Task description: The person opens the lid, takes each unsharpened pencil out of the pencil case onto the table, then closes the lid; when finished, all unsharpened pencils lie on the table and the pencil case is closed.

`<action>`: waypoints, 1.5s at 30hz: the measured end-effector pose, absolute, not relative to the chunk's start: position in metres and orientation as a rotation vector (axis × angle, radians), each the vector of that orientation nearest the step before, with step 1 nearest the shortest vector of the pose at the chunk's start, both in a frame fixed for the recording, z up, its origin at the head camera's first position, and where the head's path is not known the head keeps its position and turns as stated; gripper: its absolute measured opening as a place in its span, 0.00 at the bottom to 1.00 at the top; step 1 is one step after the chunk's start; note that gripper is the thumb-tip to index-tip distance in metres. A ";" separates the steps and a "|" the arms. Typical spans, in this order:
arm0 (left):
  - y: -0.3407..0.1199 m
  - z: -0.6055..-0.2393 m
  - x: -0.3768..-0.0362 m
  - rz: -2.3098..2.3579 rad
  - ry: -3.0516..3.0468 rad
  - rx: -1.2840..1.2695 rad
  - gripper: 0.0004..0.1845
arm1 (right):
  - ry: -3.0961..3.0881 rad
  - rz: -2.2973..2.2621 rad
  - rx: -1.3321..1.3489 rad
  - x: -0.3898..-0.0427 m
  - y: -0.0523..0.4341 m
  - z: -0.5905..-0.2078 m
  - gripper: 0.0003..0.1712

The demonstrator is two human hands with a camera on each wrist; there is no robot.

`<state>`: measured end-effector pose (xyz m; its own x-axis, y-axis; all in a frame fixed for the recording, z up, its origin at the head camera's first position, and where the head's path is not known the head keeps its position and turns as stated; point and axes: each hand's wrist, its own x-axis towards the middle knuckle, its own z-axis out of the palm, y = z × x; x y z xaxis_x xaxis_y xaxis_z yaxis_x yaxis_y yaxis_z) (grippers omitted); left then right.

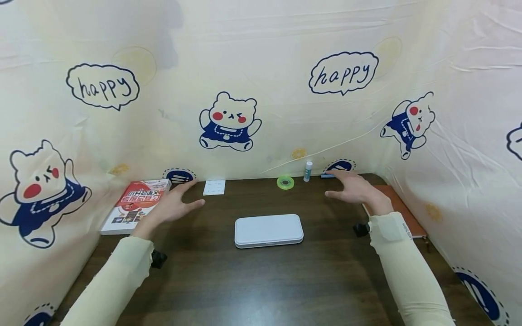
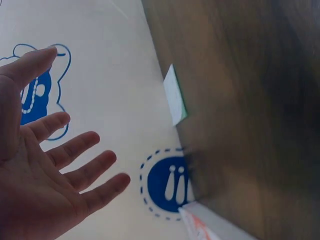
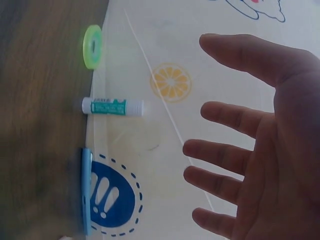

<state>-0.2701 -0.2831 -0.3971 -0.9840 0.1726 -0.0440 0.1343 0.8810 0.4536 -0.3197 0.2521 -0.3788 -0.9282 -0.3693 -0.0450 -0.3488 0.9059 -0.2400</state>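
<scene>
Left hand (image 1: 173,206): is hovering beside a red-and-white paperback book (image 1: 131,206), fingers spread wide, gripping nothing.
Book: is lying at the brown wooden table's (image 1: 212,280) far left corner.
Right hand (image 1: 354,188): is hovering near the far right corner, fingers spread, gripping nothing.
Brown-covered notebook (image 1: 398,207): is lying along the right edge.
Flat white rectangular case (image 1: 268,230): is lying mid-table.
Far edge: is bearing a white card (image 1: 214,187), green tape roll (image 1: 279,183), white-and-teal glue stick (image 1: 307,172).

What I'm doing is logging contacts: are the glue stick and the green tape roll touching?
Apart. The head view shows the dark tabletop in the gap between the glue stick and the green tape roll.
</scene>
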 end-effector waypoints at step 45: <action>-0.180 -0.487 -0.240 0.926 2.797 0.532 0.55 | 2.628 -0.481 -0.963 -0.298 0.161 -0.444 0.39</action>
<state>-0.2396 -0.1800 -0.4875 -0.9263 0.3757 -0.0286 0.2844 0.7471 0.6008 -0.2977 0.1615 -0.4445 -0.7303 -0.6636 -0.1622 -0.5631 0.7191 -0.4072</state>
